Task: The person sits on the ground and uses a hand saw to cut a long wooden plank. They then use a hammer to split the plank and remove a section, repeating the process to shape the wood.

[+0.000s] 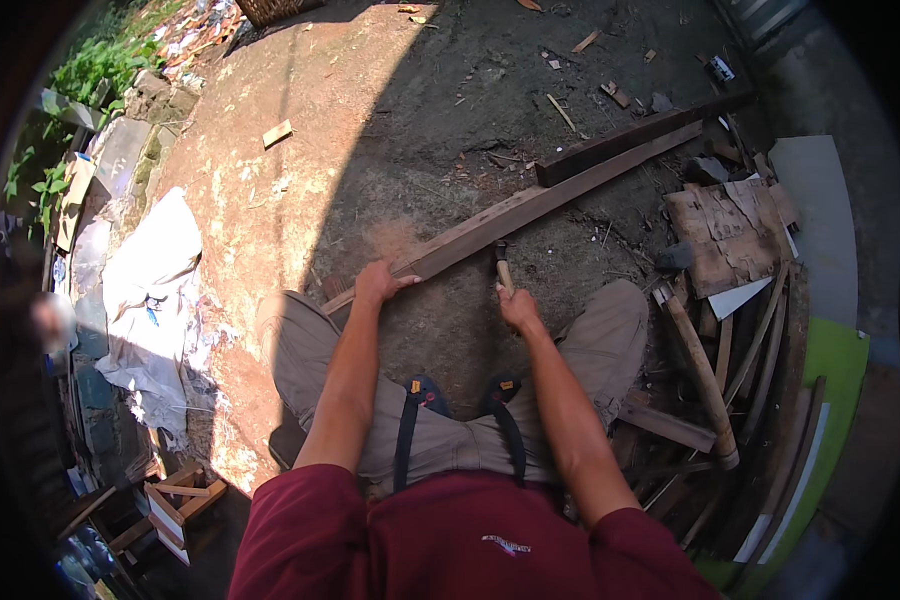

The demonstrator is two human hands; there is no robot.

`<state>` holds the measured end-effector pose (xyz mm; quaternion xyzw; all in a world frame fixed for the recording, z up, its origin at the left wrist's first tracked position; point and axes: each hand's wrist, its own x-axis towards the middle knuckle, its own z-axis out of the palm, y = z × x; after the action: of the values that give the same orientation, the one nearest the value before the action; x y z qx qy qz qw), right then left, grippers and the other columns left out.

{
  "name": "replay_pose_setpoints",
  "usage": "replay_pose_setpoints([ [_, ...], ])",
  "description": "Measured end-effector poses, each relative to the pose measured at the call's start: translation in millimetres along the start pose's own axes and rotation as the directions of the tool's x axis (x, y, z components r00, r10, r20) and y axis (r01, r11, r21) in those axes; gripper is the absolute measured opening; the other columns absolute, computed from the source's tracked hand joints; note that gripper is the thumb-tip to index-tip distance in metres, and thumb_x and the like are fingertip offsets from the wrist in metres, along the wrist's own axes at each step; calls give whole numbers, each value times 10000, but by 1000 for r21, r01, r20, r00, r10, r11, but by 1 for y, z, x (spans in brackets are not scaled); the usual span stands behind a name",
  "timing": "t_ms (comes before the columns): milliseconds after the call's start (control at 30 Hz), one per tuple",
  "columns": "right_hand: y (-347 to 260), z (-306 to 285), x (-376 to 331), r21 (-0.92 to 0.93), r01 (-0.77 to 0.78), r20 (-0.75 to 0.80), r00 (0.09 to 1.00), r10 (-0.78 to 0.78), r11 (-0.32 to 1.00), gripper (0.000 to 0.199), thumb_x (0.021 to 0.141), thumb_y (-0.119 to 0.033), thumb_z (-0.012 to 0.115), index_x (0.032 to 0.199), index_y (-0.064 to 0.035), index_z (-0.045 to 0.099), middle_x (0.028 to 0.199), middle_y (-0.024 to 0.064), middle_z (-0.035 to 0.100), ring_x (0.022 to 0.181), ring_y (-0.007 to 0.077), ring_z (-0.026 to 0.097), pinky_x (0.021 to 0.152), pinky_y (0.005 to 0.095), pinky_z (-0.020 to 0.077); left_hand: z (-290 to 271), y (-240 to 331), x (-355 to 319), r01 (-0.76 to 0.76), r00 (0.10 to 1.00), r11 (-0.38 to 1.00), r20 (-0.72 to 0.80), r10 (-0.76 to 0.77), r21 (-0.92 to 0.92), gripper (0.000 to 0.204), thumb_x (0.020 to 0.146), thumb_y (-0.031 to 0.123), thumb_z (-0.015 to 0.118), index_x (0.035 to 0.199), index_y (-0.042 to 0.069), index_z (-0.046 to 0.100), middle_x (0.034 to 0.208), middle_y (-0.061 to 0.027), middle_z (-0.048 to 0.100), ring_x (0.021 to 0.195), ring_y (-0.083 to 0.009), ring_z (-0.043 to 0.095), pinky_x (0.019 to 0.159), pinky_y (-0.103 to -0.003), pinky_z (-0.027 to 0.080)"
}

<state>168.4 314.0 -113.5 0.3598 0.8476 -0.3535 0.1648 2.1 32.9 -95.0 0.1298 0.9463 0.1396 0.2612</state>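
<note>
A long wooden beam (530, 212) lies slantwise on the ground in front of me, from near my left knee to the far right. My left hand (378, 284) grips it close to its near-left end, the thumb stretched along the wood and the other fingers partly hidden. In my right hand (517, 307) is a hammer (505, 272), held by its pale wooden handle. The dark hammer head points away from me, just on the near side of the beam. A second, darker beam (630, 140) lies against the far side of the first.
Wood scraps, poles (700, 375) and a peeling board (730, 235) crowd the right side, beside a green panel (830, 400). A white sack (155, 290) lies in sunlight at left. Below it stands a small wooden frame (180, 510). A wood chip (278, 134) lies farther off.
</note>
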Motion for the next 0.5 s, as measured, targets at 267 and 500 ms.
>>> replay_pose_setpoints([
  [267, 15, -16, -12, 275, -200, 132, 977, 169, 940, 688, 966, -550, 565, 1004, 124, 699, 894, 345, 691, 953, 494, 692, 837, 497, 529, -13, 16, -24, -33, 981, 995, -187, 50, 96, 775, 709, 719, 759, 1101, 54, 689, 920, -210, 737, 934, -405, 710, 811, -495, 566],
  [500, -3, -30, -30, 196, 191, -460, 884, -82, 962, 627, 1011, -546, 524, 769, 27, 605, 630, 168, 596, 627, 290, 678, 584, 455, 487, 18, 4, -13, -86, 927, 986, -351, 132, 145, 632, 733, 472, 851, 1159, 81, 596, 964, -172, 728, 923, -365, 709, 786, -481, 546],
])
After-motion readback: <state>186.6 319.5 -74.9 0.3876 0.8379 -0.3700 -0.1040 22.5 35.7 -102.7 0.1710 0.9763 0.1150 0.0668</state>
